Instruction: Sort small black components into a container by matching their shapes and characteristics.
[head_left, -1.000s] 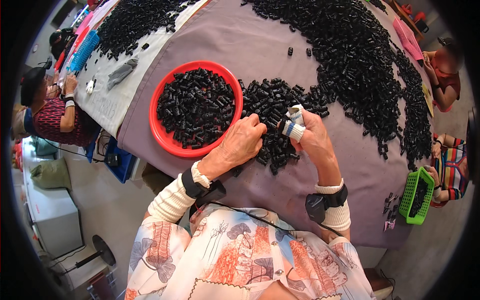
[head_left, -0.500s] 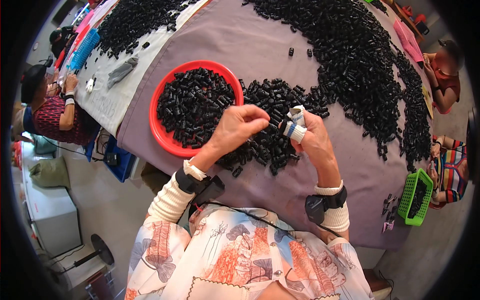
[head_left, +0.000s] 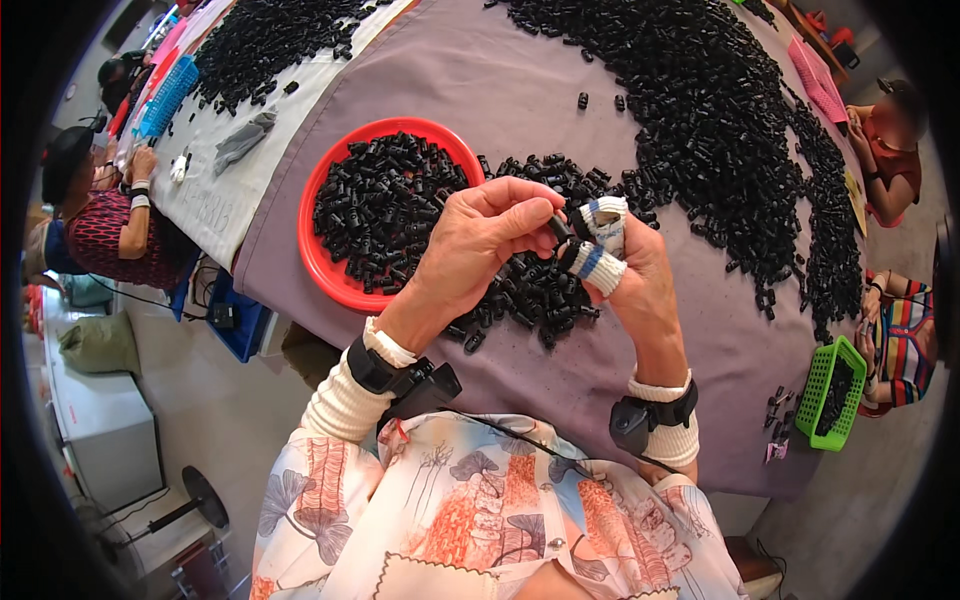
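My left hand point(head_left: 480, 238) pinches a small black cylindrical piece point(head_left: 559, 229) between thumb and fingers, above a loose heap of the same black pieces point(head_left: 530, 300). Close against it, my right hand point(head_left: 640, 270) is closed, with white blue-striped cloth wraps point(head_left: 594, 268) on its thumb and finger. Its wrapped tips meet the black piece's lower end; whether this is one piece or two joined I cannot tell. A round red basin point(head_left: 310, 240) full of similar pieces stands to the left of my hands.
A large mound of black pieces point(head_left: 690, 130) spreads over the cloth-covered table point(head_left: 400, 70) at the far right. A green basket point(head_left: 826, 400) stands at the right edge. People sit at both sides. A grey glove point(head_left: 243, 143) lies on the pale cloth at left.
My left hand has moved slightly right and up, its fingers now around the black piece, which shows more plainly between my hands. The right hand has shifted only a little.
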